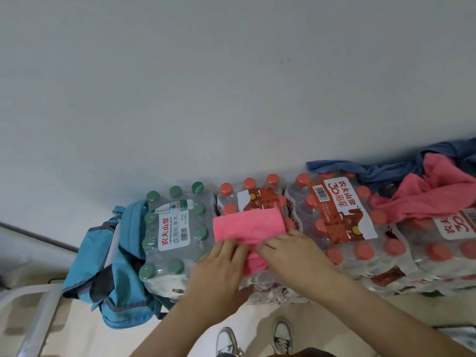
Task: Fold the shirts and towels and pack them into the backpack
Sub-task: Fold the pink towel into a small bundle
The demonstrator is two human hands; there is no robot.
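A plain, pale grey wall [231, 73] fills most of the view ahead, evenly lit, with one faint smudge. Along its foot runs a row of shrink-wrapped water-bottle packs, one green-capped pack [167, 228], the rest red-capped packs [342, 215]. The floor [255, 318] is pale cream. A whitish tubular frame [33, 305] stands at the left.

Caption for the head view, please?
Left hand and right hand press a folded bright pink cloth towel atop a shrink-wrapped pack of red-capped bottles; blue fabric backpack at left.
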